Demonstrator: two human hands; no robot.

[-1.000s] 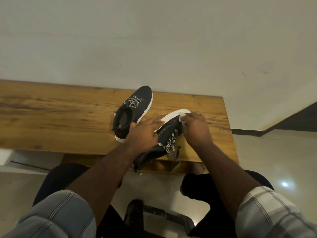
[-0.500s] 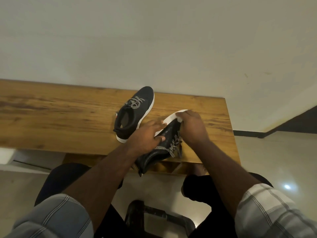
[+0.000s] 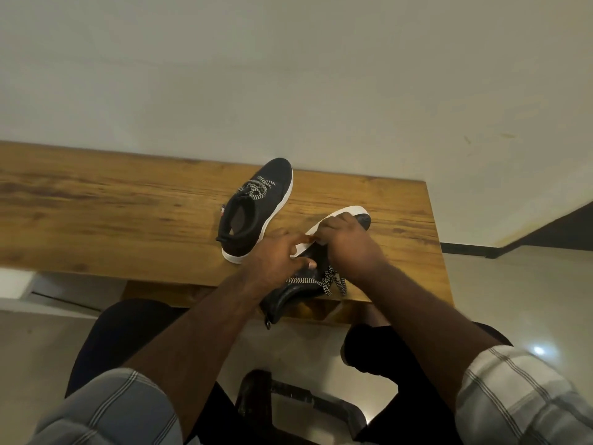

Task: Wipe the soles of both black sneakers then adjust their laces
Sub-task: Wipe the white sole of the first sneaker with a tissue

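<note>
A person sits at a wooden table set against a pale wall, seen from above over their own forearms; plaid sleeves show at both lower corners of the view.

Left of centre on the table, one black sneaker stands upright on its white sole, toe pointing away toward the wall, its black-and-white patterned laces bunched over the tongue; no hand touches it.

Just to its right, the left hand grips the second black sneaker, fingers reaching over the white sole and thumb curled against the dark upper; this shoe is tipped on its side near the table's front edge, its heel hanging out past the edge and its toe pointing away and to the right, so the white sole faces up and left; its loosened laces dangle below the hands.

Farther right, the right hand is curled over the front part of that sole, fingers bent and pressed against it; whether it holds a cloth or wipe cannot be told; a small pale edge shows beneath the fingers.
</note>
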